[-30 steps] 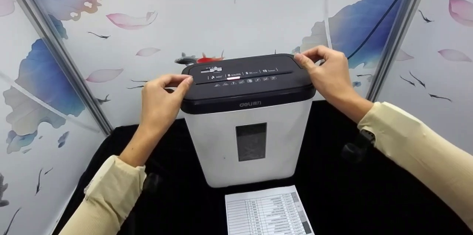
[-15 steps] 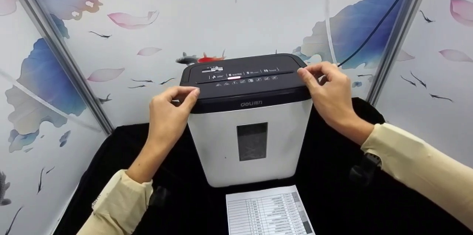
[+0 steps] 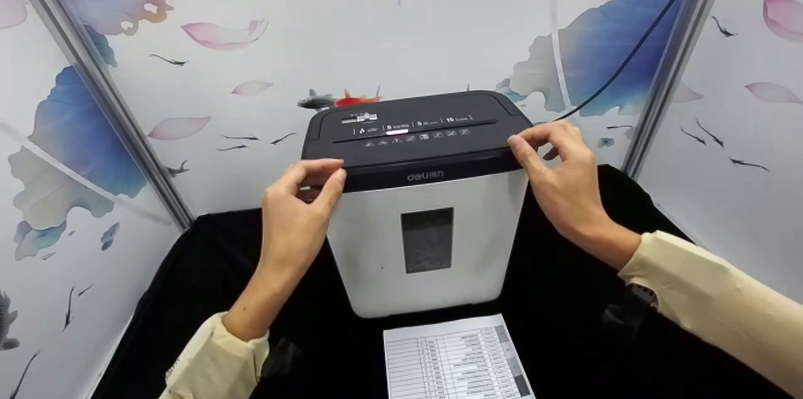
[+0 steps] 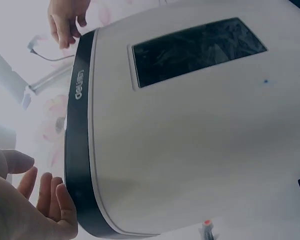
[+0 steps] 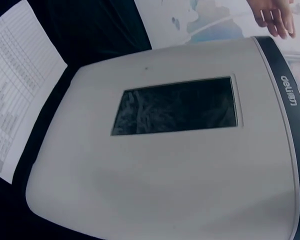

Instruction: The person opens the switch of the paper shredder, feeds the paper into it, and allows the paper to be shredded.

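A paper shredder (image 3: 364, 242) with a white bin and black head stands upright in the middle of the head view. A small light glows at its feed slot. My left hand (image 3: 295, 220) is at the front left corner of the head, thumb and forefinger close together with nothing visible between them. In the left wrist view its fingers (image 4: 44, 195) are loosely bent and the thumb stands apart. At the front right corner is my right hand (image 3: 568, 186), likewise holding nothing visible; contact with the edge is unclear. The right wrist view shows mostly the bin's dark window (image 5: 177, 107).
A printed sheet with a table (image 3: 458, 361) lies in front of the shredder on black cloth (image 3: 583, 324). A patterned wall panel (image 3: 401, 29) rises behind. A black cable (image 3: 633, 60) runs up at the right, near a metal post (image 3: 677, 60).
Both hands have moved toward me along the shredder's head, from its side edges to its front corners. The left has also shifted a little right. Shredder and sheet stay put.
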A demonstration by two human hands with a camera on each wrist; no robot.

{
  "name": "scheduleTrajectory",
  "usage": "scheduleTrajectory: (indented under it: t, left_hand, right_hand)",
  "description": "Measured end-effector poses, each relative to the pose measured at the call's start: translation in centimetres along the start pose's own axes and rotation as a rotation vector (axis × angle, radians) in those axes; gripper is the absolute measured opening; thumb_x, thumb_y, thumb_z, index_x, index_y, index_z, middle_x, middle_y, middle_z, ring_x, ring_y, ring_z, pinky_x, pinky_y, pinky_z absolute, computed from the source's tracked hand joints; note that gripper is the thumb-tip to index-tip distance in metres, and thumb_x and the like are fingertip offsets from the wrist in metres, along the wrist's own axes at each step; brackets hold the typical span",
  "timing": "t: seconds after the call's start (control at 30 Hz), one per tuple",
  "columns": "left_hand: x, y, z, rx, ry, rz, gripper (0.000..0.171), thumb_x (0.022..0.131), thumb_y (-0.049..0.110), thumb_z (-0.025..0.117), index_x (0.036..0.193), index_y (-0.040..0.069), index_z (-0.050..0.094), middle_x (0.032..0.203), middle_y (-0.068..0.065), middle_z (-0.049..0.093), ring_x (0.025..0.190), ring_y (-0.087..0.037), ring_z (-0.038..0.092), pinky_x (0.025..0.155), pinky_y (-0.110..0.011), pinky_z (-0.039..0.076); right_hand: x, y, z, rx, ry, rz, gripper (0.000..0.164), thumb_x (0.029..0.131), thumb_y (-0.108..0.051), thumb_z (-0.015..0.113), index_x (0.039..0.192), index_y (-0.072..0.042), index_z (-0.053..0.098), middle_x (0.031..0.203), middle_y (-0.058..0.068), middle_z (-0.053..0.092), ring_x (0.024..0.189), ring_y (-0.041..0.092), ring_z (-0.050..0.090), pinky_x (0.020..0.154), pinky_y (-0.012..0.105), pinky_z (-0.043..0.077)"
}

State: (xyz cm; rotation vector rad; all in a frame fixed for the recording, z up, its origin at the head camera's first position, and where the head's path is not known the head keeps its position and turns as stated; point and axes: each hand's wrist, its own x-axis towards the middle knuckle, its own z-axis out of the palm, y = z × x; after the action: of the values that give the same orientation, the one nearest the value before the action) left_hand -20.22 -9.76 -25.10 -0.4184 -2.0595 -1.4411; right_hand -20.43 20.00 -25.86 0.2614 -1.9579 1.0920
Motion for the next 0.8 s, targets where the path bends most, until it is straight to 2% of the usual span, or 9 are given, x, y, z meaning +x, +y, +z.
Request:
scheduleTrajectory:
  t: [0.13,0.27,0.5,0.8]
  left_hand:
    - [-1.1,-0.2,0.1,-0.023,0.009,0.006,0.013,0.083,0.016,0.067,0.095,0.015,0.069,0.088,0.003,0.064,0.078,-0.006,0.060,0.070,-0.022,0.053]
    - [-2.1,-0.7,0.1,-0.026,0.020,0.003,0.013,0.082,0.015,0.068,0.095,0.016,0.069,0.091,0.004,0.063,0.082,-0.005,0.059,0.071,-0.023,0.053]
    - [-3.8,-1.7,0.2,-0.064,0.016,-0.025,0.014,0.082,0.011,0.068,0.095,0.014,0.069,0.095,0.004,0.064,0.087,-0.007,0.060,0.073,-0.023,0.053]
    - [-6.2,-3.2,0.8,-0.112,-0.017,-0.074,0.015,0.082,0.008,0.067,0.096,0.012,0.068,0.097,0.003,0.064,0.089,-0.010,0.060,0.073,-0.023,0.053]
  right_hand:
    - [-1.0,-1.7,-0.3,0.026,0.002,0.001,0.011,0.086,-0.013,0.063,0.091,-0.003,0.065,0.087,0.007,0.056,0.086,0.013,0.045,0.071,0.018,0.034]
    - [-1.9,-2.3,-0.5,0.049,-0.009,0.023,0.012,0.087,-0.010,0.061,0.094,-0.001,0.065,0.088,0.007,0.056,0.086,0.011,0.046,0.069,0.018,0.035]
    - [-3.4,-1.8,-0.6,0.077,-0.024,0.033,0.011,0.086,-0.007,0.061,0.093,0.001,0.065,0.088,0.010,0.057,0.079,0.006,0.048,0.065,0.017,0.037]
    - [-6.0,-0.3,-0.6,0.128,-0.055,0.071,0.010,0.086,-0.004,0.061,0.094,0.000,0.065,0.087,0.011,0.059,0.076,0.008,0.053,0.064,0.016,0.040]
